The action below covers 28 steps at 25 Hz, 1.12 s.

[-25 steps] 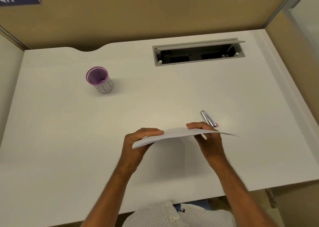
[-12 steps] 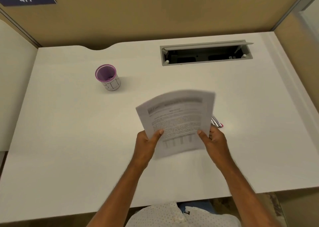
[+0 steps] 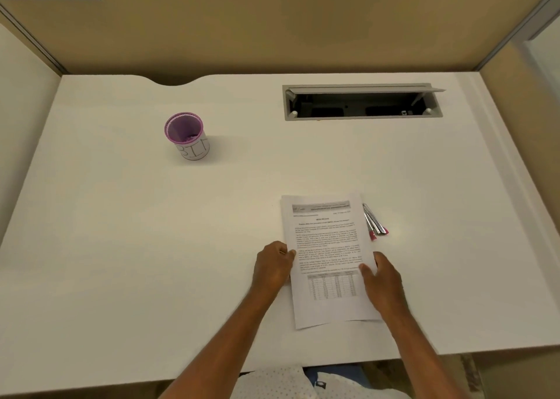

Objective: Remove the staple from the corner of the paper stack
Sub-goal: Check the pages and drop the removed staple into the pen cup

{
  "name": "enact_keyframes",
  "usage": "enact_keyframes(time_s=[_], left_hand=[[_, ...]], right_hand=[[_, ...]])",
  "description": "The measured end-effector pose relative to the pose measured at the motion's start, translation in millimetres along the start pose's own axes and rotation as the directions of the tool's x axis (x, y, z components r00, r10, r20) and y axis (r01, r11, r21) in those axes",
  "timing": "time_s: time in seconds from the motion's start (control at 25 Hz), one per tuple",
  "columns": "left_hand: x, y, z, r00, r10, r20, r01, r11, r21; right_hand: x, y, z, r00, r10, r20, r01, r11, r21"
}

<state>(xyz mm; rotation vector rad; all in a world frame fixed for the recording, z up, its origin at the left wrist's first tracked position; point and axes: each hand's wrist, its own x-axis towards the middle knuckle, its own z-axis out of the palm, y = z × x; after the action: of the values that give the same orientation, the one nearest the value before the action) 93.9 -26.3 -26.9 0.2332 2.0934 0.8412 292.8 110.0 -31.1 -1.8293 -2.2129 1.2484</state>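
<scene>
Paper stack [image 3: 325, 256] lies flat on the counter [image 3: 121, 232], printed side up, header at the far end, near the front edge and a little right of centre. My left hand [image 3: 272, 266] rests at its left margin, fingers curled against the edge; my right hand [image 3: 383, 280] lies on the right margin with the thumb over the sheet. Whether either is pinching the paper or only steadying it, I cannot tell. The staple itself is too small to make out; I judge it sits at a far corner. Metal tool with pink tips [image 3: 374, 223] lies just beside the stack's right edge, likely the remover. Purple cup marked BIN [image 3: 188, 138] stands well apart, far left. Handling: thin sheets, light, floppy, prone to tear at the corner. I would press flat close to the staple and take the tool by its pink end.
</scene>
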Motion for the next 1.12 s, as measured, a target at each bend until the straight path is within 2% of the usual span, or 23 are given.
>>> enact_keyframes(time_s=[0.12, 0.24, 0.4, 0.64, 0.8, 0.88, 0.96, 1.04, 1.12], left_hand=[[4.7, 2.3, 1.3, 0.996, 0.075, -0.042, -0.072, 0.995, 0.071], [9.0, 7.2, 2.9, 0.991, 0.114, -0.074, -0.1, 0.981, 0.165], [10.5, 11.5, 6.1, 0.983, 0.138, -0.122, -0.102, 0.959, 0.266], [15.3, 9.6, 3.9, 0.976, 0.17, -0.134, -0.108, 0.92, 0.377], [17.7, 9.3, 1.9, 0.975, 0.191, -0.11, -0.123, 0.887, 0.446], [15.3, 6.9, 1.1, 0.967, 0.227, -0.112, -0.152, 0.874, 0.462], [13.0, 1.6, -5.4, 0.939, 0.298, -0.173, -0.182, 0.854, 0.487], [16.3, -5.3, -19.7, 0.874, 0.412, -0.258, -0.226, 0.814, 0.535], [26.9, -14.8, -37.6, 0.798, 0.512, -0.318, -0.256, 0.766, 0.59]], right_hand=[[9.6, 2.6, 0.5, 0.996, 0.001, -0.09, -0.003, 1.0, -0.017], [14.2, -0.7, -0.1, 0.993, -0.003, -0.118, 0.002, 1.0, -0.013], [11.2, -1.7, 1.8, 0.986, -0.089, -0.143, 0.077, 0.993, -0.085], [8.4, -1.6, 3.8, 0.981, -0.136, -0.138, 0.112, 0.98, -0.166], [3.8, -8.3, 7.5, 0.968, -0.161, -0.192, 0.106, 0.958, -0.265], [1.6, -18.2, 12.3, 0.936, -0.258, -0.238, 0.179, 0.935, -0.306], [0.9, -38.5, 23.7, 0.887, -0.387, -0.25, 0.333, 0.914, -0.233], [3.5, -70.6, 41.8, 0.861, -0.473, -0.187, 0.465, 0.881, -0.087], [11.3, -106.6, 62.6, 0.829, -0.555, -0.072, 0.556, 0.831, -0.012]])
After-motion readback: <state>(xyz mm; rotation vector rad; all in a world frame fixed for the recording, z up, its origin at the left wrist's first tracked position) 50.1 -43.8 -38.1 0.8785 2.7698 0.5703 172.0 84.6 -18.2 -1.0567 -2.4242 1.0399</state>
